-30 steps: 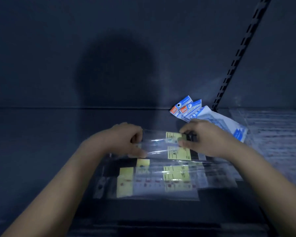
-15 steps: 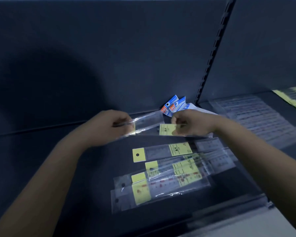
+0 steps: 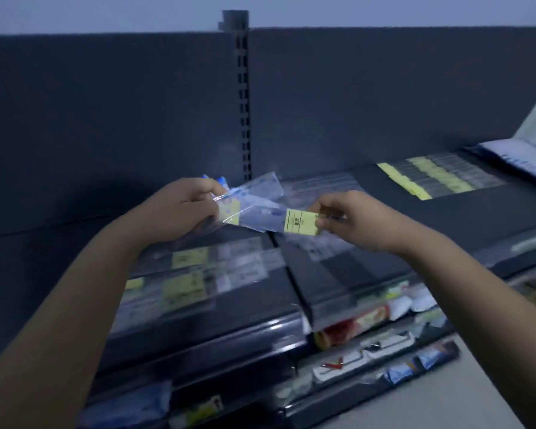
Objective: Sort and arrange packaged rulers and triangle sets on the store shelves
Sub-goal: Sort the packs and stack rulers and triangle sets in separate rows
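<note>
Both hands hold one clear-sleeved ruler packet (image 3: 262, 215) with yellow labels, lifted above the dark shelf (image 3: 328, 274). My left hand (image 3: 183, 209) grips its left end; my right hand (image 3: 350, 219) pinches the yellow label at its right end. Several more ruler packets (image 3: 198, 277) lie flat on the shelf under my hands. A blue-and-white triangle-set packet (image 3: 260, 188) shows behind the held packet, partly hidden by it.
A slotted upright (image 3: 244, 103) divides the dark back panel. To the right lie a row of yellow-labelled ruler packets (image 3: 437, 176) and a pale blue package (image 3: 520, 159). Lower shelves (image 3: 369, 351) hold mixed stationery. Shelf front edge (image 3: 198, 339) runs below my arms.
The view has swung up and to the right, bringing the right shelf section and lower shelves into sight. Both hands have lifted the ruler packet higher and carried it rightward toward the upright.
</note>
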